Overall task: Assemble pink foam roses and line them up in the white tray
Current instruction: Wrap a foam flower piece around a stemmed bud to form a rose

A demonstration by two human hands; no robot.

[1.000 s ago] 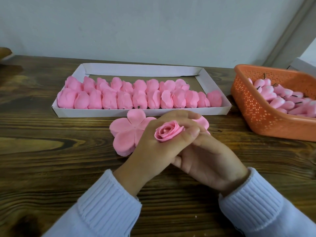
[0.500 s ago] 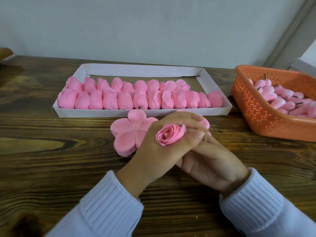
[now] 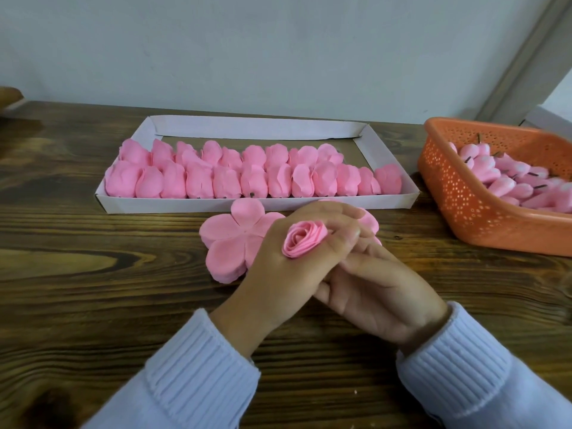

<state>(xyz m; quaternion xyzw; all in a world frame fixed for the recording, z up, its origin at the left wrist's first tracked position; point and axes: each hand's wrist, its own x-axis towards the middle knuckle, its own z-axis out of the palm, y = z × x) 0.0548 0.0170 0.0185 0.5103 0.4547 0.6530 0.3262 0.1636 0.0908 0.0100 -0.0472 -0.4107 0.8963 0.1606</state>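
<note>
Head view, nearest first: my right hand (image 3: 380, 292) lies under the left one with its fingertips hidden, so I cannot tell what they hold. My left hand (image 3: 272, 274) pinches the rose (image 3: 305, 238) between thumb and fingers. In the last second the rose only turned a little, so I judge the shaping is not finished. It is a tight pink spiral. Behind it lies a flat petal piece (image 3: 229, 239), then the white tray (image 3: 253, 204) with two rows of finished roses (image 3: 216, 181).
</note>
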